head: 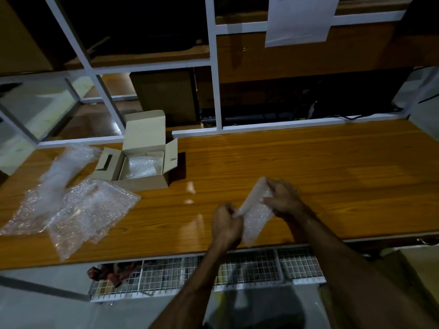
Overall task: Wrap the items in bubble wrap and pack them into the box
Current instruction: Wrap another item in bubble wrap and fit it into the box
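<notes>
two hands are at work over the near edge of the wooden counter [285, 162], and from where i sit i see them share one bubble-wrap bundle [255, 217]. my left hand [226, 225] has its fingers curled, pinching the bundle's lower left corner; my right hand [283, 198] grips the upper end, fingers bent over the wrap. whatever is inside the bundle i cannot make out. the bundle is held just above the counter, tilted up toward the right.

far to the left sits the cardboard box [142, 165], flaps open, lid standing up, with bubble wrap already lying inside it. just left of the box, loose bubble wrap sheets [78, 210] are spread flat in an overlapping pile, well apart from my hands. below the counter edge a wire mesh rack [249, 269] shows.
</notes>
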Demonstrator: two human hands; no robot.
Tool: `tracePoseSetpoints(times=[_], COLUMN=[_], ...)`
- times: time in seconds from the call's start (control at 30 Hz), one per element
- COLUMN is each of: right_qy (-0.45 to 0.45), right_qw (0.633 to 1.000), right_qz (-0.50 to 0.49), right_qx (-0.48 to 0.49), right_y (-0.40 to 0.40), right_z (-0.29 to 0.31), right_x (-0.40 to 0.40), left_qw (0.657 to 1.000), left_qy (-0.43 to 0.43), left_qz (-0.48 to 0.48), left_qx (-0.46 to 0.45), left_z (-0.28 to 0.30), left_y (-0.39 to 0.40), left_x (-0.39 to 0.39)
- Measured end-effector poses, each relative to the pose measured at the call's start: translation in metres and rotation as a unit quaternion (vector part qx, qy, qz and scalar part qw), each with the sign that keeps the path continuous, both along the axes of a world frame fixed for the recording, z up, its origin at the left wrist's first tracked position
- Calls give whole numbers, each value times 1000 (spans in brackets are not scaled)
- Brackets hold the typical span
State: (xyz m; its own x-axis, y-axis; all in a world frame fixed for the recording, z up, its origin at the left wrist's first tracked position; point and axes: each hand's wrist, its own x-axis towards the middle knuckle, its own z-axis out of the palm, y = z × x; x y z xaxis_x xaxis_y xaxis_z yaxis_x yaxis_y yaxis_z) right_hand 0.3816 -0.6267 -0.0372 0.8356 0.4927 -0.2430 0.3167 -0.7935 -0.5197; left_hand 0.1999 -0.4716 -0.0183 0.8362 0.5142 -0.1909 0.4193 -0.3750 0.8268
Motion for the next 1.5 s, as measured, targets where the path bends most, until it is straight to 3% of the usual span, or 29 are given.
tracePoseSetpoints(times=[0.1, 0.23, 0.33, 0.47, 0.57, 0.67, 0.8, 0.9, 1.03, 1.23, 1.3, 1.43, 1.5], right_qy=[105, 194, 156, 95, 76, 101, 126, 152, 137, 139, 98, 29, -43], right_qw=[978, 913, 890, 883, 887, 894, 920, 939, 954, 954, 963, 970, 979], right_qz=[-41, -73, -95, -105, -103, -101, -18, 54, 78, 76, 84, 90, 74], right_qx=[173, 352, 418, 448, 443, 425, 370, 305, 253, 256, 236, 225, 185], right_y=[-1, 12, 30, 58, 83, 103, 124, 141, 179, 236, 255, 293, 308], right_z=[9, 44, 64, 74, 81, 88, 99, 109, 119, 129, 126, 117, 108], right_x=[-20, -52, -81, -113, -129, -138, -136, -130, -127, -123, -118, -113, -105], left_qw=[990, 960, 941, 938, 940, 950, 970, 974, 970, 972, 975, 972, 963], left_qy=[-82, -102, -125, -180, -240, -261, -217, -184, -188, -195, -204, -189, -186], left_qz=[-17, 38, 85, 171, 195, 156, 68, 62, 72, 57, 50, 40, 19], left_qx=[-110, -257, -302, -243, -146, -66, -87, -121, -136, -120, -72, 134, 194], left_z=[22, 44, 52, 63, 70, 70, 71, 76, 79, 84, 81, 71, 68], left_y=[21, 54, 80, 97, 102, 114, 141, 168, 212, 286, 307, 350, 372], left_x=[-14, -33, -43, -62, -80, -91, -92, -91, -94, -92, -87, -79, -77])
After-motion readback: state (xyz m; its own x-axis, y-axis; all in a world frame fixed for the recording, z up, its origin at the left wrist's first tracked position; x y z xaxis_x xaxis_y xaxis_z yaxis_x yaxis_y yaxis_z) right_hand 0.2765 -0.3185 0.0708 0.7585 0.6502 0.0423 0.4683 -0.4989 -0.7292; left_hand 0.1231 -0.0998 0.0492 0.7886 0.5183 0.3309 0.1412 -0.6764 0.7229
